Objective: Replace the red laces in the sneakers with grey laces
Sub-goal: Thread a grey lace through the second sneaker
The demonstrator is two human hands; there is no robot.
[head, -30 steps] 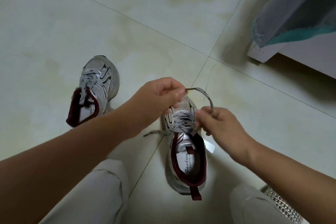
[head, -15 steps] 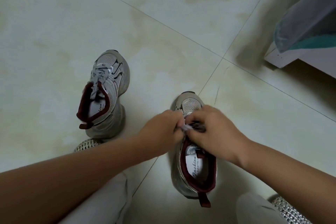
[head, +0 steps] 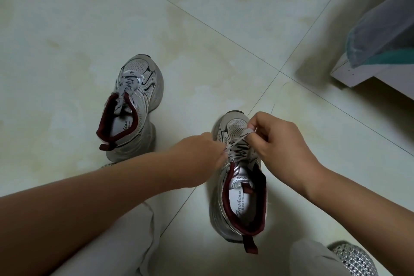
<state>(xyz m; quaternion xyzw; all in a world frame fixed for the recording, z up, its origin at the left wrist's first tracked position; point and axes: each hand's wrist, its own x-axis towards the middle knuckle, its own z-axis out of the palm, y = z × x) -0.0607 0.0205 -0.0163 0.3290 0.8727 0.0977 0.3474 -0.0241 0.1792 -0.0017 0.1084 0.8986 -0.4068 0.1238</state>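
Observation:
Two grey sneakers with dark red collars stand on the tiled floor. The right sneaker (head: 240, 204) lies between my knees, toe pointing away. A grey lace (head: 239, 150) with black markings crosses its eyelets. My left hand (head: 197, 152) pinches one part of this lace at the shoe's left side. My right hand (head: 282, 143) pinches another strand above the toe end and holds it up. The left sneaker (head: 134, 107) stands further left, laced in the same grey lace (head: 127, 83), its ends tucked inside. No red lace is visible.
Pale tiled floor (head: 201, 29) stretches ahead. A white furniture corner (head: 349, 74) draped with grey and teal cloth (head: 380, 33) sits at the right. My knees in light trousers (head: 125, 242) and a silver mesh shoe (head: 354, 257) fill the bottom edge.
A second ago the hands held a long lace loop raised above the right sneaker. They then came down together on the lacing, and now have drawn slightly apart, each pinching a strand.

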